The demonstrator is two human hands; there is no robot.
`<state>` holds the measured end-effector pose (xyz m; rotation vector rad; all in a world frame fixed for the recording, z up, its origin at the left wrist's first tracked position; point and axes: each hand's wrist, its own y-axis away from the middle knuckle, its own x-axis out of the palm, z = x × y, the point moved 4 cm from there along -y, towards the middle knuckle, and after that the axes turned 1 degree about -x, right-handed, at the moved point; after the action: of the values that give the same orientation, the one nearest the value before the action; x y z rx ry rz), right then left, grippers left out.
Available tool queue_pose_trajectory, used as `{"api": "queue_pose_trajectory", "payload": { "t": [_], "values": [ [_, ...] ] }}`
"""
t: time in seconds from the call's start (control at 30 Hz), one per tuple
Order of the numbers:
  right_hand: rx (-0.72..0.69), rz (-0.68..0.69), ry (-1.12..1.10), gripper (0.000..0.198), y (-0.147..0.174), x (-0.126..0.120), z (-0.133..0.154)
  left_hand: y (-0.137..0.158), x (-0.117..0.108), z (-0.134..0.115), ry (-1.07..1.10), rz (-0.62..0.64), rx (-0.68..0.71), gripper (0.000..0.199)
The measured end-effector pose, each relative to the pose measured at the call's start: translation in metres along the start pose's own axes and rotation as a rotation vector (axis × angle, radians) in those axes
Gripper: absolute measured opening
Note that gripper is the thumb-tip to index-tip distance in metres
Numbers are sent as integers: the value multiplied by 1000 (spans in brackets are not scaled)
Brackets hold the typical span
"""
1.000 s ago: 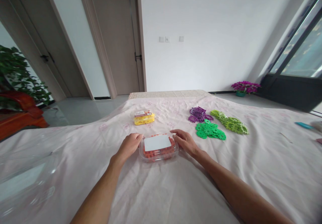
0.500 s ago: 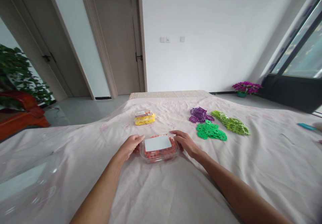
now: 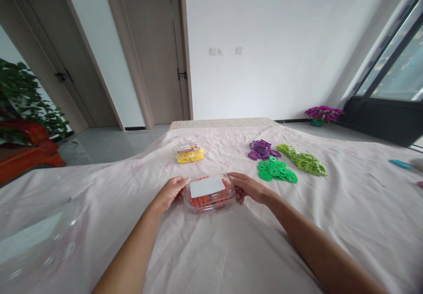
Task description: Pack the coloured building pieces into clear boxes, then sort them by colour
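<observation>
A clear plastic clamshell box point(image 3: 211, 202) with red-orange pieces inside and a white label on its lid rests in front of me. My left hand point(image 3: 173, 191) grips its left edge, thumb on the rim and fingers curled beneath. At the opposite end, my right hand point(image 3: 247, 187) holds the right edge, fingers bent round the corner. The lid looks closed. Farther back sits a similar box of yellow pieces point(image 3: 191, 154). To the right lie piles of purple pieces point(image 3: 261, 149), green snowflake discs point(image 3: 276, 170) and lime-green pieces point(image 3: 306, 161).
A pale patterned cloth point(image 3: 198, 258) covers the surface, with soft wrinkles. Clear plastic containers point(image 3: 36, 241) with a white label stand at the near left. A blue object point(image 3: 401, 164) lies at the far right edge. Behind are doors and a white wall.
My right hand has shifted its grip slightly at the box's right end, its fingers now lower round the corner. The box and my left hand have stayed nearly still.
</observation>
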<state>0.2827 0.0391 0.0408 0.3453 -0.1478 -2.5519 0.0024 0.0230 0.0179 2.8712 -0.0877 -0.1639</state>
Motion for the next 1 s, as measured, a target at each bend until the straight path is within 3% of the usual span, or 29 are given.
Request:
{"api": "queue_pose_trajectory", "payload": {
  "t": [0.07, 0.17, 0.4, 0.57, 0.8, 1.0],
  "values": [
    [30, 129, -11, 55, 6, -1, 4, 1, 0, 0, 10, 11, -6, 52],
    [73, 218, 17, 50, 12, 1, 9, 1, 0, 1, 20, 31, -8, 53],
    [103, 227, -15, 46, 14, 6, 12, 3, 0, 3, 58, 104, -36, 56],
    [108, 246, -85, 50, 15, 3, 12, 2, -5, -2, -42, 12, 50, 52],
    [102, 96, -47, 78, 12, -8, 7, 5, -10, -20, -383, -178, 213, 35],
    [-34, 5, 162, 62, 6, -13, 9, 7, -13, -28, -500, -199, 264, 29]
  ]
}}
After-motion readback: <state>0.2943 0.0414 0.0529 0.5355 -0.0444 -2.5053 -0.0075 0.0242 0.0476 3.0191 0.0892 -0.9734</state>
